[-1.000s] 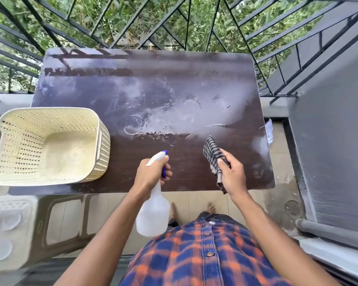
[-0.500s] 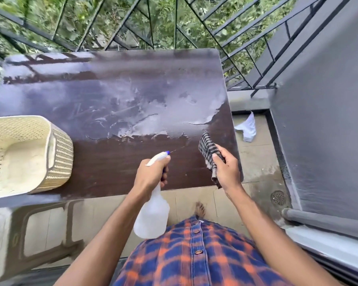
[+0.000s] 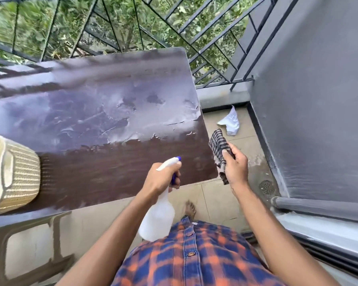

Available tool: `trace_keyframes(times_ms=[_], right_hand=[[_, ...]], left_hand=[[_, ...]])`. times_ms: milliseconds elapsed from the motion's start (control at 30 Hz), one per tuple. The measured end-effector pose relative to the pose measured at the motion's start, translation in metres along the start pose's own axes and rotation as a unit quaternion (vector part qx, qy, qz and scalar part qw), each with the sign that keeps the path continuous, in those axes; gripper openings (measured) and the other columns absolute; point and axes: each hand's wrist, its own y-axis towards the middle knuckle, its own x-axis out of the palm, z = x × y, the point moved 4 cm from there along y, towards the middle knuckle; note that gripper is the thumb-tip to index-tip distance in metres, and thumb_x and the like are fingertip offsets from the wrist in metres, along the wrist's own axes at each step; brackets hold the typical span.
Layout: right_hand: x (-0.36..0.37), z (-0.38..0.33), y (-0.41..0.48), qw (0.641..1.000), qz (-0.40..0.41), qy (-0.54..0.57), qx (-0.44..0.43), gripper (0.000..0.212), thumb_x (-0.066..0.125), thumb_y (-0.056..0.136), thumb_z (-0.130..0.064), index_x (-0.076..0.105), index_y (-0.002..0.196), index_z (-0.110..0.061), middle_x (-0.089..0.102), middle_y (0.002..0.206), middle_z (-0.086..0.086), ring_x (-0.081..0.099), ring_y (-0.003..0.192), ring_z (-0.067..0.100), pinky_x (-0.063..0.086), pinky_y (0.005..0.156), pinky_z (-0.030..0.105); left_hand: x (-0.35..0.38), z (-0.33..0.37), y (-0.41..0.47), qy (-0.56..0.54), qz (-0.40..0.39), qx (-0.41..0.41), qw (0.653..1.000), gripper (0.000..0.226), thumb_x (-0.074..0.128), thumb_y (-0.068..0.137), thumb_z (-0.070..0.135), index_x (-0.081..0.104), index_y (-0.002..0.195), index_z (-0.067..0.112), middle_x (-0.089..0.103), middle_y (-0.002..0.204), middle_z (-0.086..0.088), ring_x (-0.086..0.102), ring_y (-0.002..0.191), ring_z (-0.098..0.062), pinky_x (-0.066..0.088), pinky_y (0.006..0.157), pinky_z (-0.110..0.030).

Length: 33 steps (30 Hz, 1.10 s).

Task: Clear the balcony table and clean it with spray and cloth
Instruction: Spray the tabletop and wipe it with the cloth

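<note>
The dark brown balcony table (image 3: 103,162) fills the middle of the view, its far half wet and shiny. My left hand (image 3: 160,178) grips a white spray bottle (image 3: 158,217) with a blue trigger, held over the table's near edge and aimed across the top. My right hand (image 3: 236,164) holds a checked cloth (image 3: 218,145) just off the table's right edge, above the floor and not touching the tabletop.
A cream perforated basket (image 3: 19,174) stands on the table's left end. A white crumpled bag (image 3: 230,121) lies on the floor by the grey wall (image 3: 318,100). A floor drain (image 3: 266,187) sits near the wall. Black railing (image 3: 112,27) runs behind the table. My bare foot (image 3: 190,208) shows below.
The view has swung right, so the table and basket sit further left. My right hand with the cloth has moved from over the tabletop to just beyond its right edge. The left hand keeps holding the bottle.
</note>
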Motion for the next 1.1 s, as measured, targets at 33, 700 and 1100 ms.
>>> trace_keyframes(times_ms=[33, 700, 1100], right_hand=[[-0.004, 0.002, -0.001, 1.0, 0.005, -0.001, 0.004, 0.035, 0.054, 0.095, 0.002, 0.067, 0.111, -0.026, 0.074, 0.092, -0.016, 0.066, 0.078, -0.007, 0.05, 0.072, 0.01], [0.016, 0.017, -0.041, 1.0, -0.017, 0.012, 0.018, 0.037, 0.055, 0.096, -0.001, 0.067, 0.11, -0.034, 0.072, 0.097, -0.021, 0.067, 0.09, -0.003, 0.051, 0.081, 0.014], [0.087, 0.01, -0.062, 0.994, -0.108, 0.0, -0.004, 0.037, 0.054, 0.095, 0.006, 0.066, 0.116, -0.022, 0.072, 0.105, -0.003, 0.067, 0.09, -0.004, 0.05, 0.079, 0.011]], left_hand=[[0.003, -0.002, 0.0, 0.012, 0.0, 0.0, 1.0, 0.032, 0.07, 0.07, 0.044, 0.065, 0.07, 0.012, 0.054, 0.061, -0.011, 0.048, 0.052, -0.024, 0.036, 0.055, -0.035], [-0.045, -0.027, -0.026, 0.113, 0.029, -0.008, 0.993, 0.032, 0.063, 0.093, 0.031, 0.062, 0.071, 0.008, 0.054, 0.055, -0.006, 0.051, 0.049, -0.021, 0.038, 0.051, -0.029], [-0.13, -0.056, -0.06, 0.01, 0.1, -0.014, 0.995, 0.027, 0.066, 0.088, 0.029, 0.06, 0.071, 0.009, 0.049, 0.056, -0.006, 0.043, 0.048, -0.021, 0.034, 0.046, -0.028]])
